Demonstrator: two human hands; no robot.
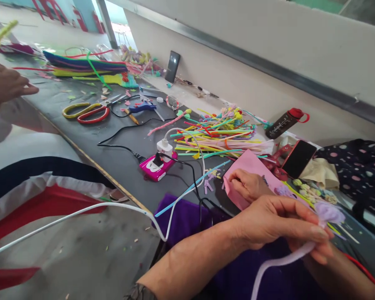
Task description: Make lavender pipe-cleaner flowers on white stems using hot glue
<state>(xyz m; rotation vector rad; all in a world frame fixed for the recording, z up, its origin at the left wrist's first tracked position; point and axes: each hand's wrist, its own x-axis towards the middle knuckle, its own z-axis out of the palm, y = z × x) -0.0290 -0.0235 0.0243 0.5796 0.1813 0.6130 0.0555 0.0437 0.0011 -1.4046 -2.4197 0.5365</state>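
A lilac pipe-cleaner flower (pixel 329 213) with a fuzzy, looped head is held between my two hands at the lower right. My left hand (pixel 278 221) pinches it just below the head, thumb and fingers pressed together. My right hand (pixel 321 250) closes round the same spot from behind, partly hidden by the left. From the fingers a long lilac pipe cleaner (pixel 278 262) curves down out of view. Just beyond my left hand, another hand (pixel 246 183) rests curled on a pink sheet (pixel 248 160); its arm is hidden.
Beyond lie bundled pipe cleaners (pixel 218 141), a magenta power strip (pixel 158 166) with cables, scissors (pixel 87 112) and a blue glue gun (pixel 142 107). A dark bottle (pixel 283 125) and phone (pixel 299 158) stand right. At left, a co-worker's hand (pixel 8 83) holds a yellow pipe cleaner.
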